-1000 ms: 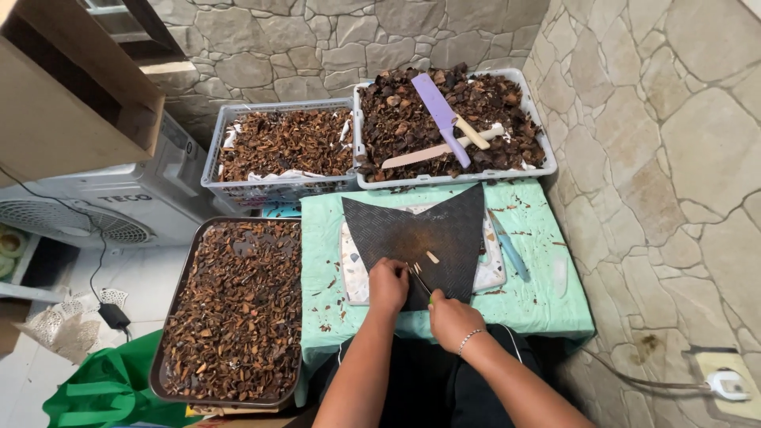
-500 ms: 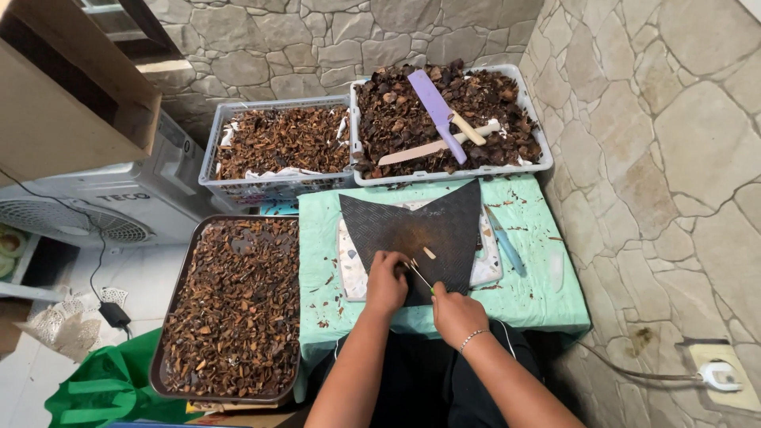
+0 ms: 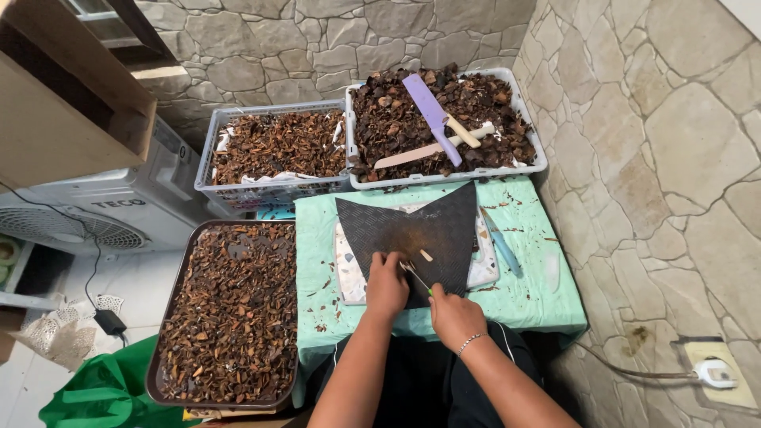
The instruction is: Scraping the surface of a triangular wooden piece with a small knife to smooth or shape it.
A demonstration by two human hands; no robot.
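The left hand (image 3: 386,285) was closed, knuckles up, pressing down on the near edge of a dark textured rubber mat (image 3: 412,230); whatever small piece it pinned was hidden beneath the fingers. The right hand (image 3: 453,315) was closed around the handle of a small knife (image 3: 416,276), whose thin blade pointed up and left, its tip just beside the left hand. A thin bracelet sat on the right wrist. A small pale fragment (image 3: 426,255) lay on the mat just beyond the blade.

The mat was cut to a swallow-tail shape and lay over a pale speckled cutting board (image 3: 485,268), which in turn rested on a tabletop covered with a green cloth (image 3: 539,293). Brown crumbs were scattered over the cloth. A light blue tool (image 3: 501,244) lay on the cloth beside the mat's right edge.

At the far edge of the tabletop stood two white plastic baskets. The right basket (image 3: 523,170) held dark brown dried husks, with a purple knife (image 3: 432,115) and a pale wooden-handled knife (image 3: 432,148) lying on top. The left basket (image 3: 208,150) held lighter reddish-brown dried pieces. To the left of the tabletop, a dark rectangular tray (image 3: 170,333) was filled with brown chopped fragments.

Further left stood a white air-conditioning unit (image 3: 103,214), and a green bag (image 3: 95,392) lay on the floor below. Stone cladding covered the wall (image 3: 650,119).
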